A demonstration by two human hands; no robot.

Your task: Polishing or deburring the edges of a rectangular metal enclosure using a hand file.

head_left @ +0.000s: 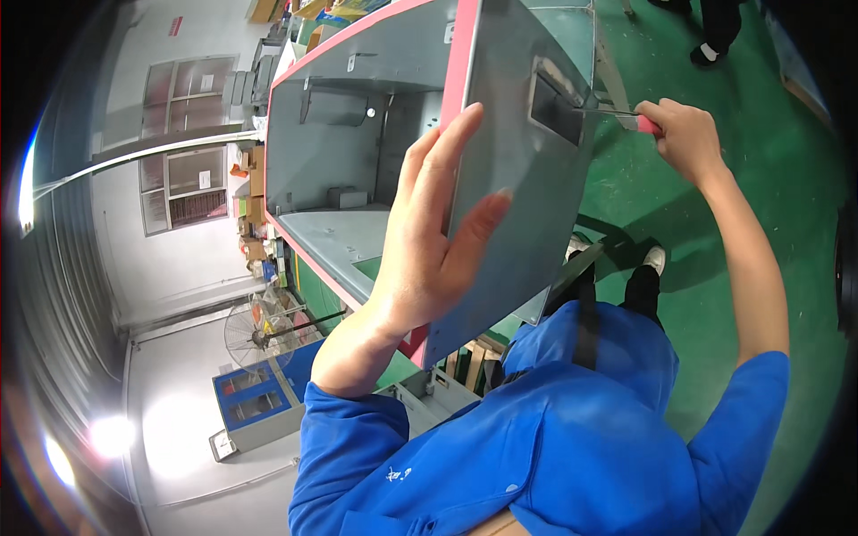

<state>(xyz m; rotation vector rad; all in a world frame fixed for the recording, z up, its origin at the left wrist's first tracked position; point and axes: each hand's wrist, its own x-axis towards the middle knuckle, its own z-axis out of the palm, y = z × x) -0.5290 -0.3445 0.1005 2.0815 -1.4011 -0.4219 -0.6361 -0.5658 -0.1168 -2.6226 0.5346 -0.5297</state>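
A large grey metal cabinet (527, 205) with pink edging (461, 62) stands tilted in front of me. My left hand (438, 205) rests against its pink edge and side panel, fingers stretched out and thumb apart. A rectangular cutout (556, 109) with a pale, rough-looking upper rim sits in that panel. On the right, my right hand (686, 138) is closed round the red handle of a slim metal-shafted tool (645, 124). Its shaft reaches left to the cutout, where the tip is hidden. Whether it is a file or a screwdriver I cannot tell.
A standing fan (259, 338) and a blue-and-grey cabinet (259, 402) are at the left. Cardboard boxes (254, 179) line the wall. Another person's legs (719, 27) show at the top right on the green floor (715, 268).
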